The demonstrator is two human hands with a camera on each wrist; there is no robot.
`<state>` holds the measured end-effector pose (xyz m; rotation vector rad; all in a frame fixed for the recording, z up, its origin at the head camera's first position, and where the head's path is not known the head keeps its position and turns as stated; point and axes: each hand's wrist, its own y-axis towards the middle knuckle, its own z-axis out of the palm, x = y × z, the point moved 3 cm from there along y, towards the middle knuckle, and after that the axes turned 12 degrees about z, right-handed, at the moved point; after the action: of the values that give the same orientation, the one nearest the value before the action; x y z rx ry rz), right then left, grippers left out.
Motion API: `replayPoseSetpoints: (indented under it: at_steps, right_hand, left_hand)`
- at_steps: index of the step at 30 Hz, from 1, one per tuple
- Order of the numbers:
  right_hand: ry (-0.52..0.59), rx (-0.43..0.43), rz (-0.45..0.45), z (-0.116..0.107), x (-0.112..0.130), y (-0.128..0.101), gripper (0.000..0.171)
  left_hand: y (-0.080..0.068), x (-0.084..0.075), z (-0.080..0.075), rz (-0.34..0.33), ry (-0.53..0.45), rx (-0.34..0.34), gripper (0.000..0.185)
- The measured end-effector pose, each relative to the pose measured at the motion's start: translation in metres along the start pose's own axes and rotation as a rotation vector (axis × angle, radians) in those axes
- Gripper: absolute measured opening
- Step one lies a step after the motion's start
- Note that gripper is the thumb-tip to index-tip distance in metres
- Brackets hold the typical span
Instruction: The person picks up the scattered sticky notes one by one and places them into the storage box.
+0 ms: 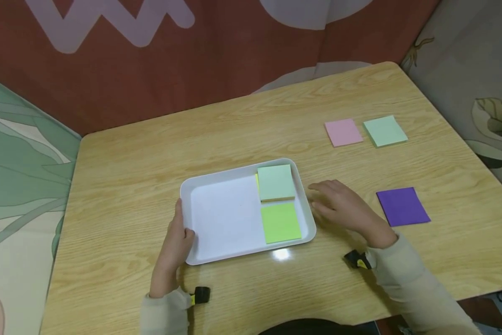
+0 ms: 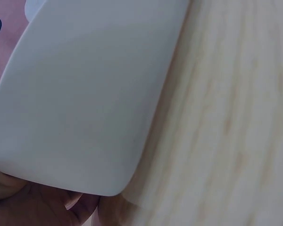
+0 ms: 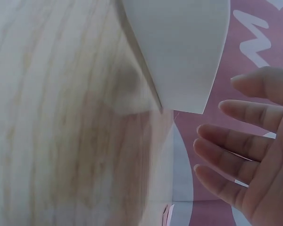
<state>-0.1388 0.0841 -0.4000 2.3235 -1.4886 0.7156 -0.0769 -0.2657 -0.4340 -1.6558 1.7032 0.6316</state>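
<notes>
A white rectangular tray point(image 1: 221, 223) lies in the middle of the wooden table. Along its right side sit a mint sticky-note pad point(image 1: 276, 183), with a yellow edge showing beneath it, and a lime-green pad point(image 1: 281, 223) nearer the person. My left hand point(image 1: 176, 239) grips the tray's left end, thumb over the rim; the left wrist view catches part of that hand point(image 2: 42, 205) below the tray wall point(image 2: 89, 103). Just off the tray's right end is my right hand point(image 1: 343, 207), holding nothing. Its fingers point(image 3: 231, 141) are spread and loosely extended in the right wrist view.
Toward the back right of the table point(image 1: 150, 149) lie a pink pad point(image 1: 343, 132) and another mint pad point(image 1: 385, 131). A purple pad point(image 1: 403, 206) rests right of my right hand. A red printed curtain point(image 1: 217, 60) hangs behind the table's far edge.
</notes>
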Motion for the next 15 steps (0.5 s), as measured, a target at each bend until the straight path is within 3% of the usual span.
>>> replayPoseSetpoints:
  at_steps: [15]
  right_hand:
    - [-0.045, 0.014, 0.093, -0.002, -0.019, -0.009, 0.042]
  left_hand:
    - [-0.001, 0.0, -0.001, 0.0, -0.013, 0.002, 0.073]
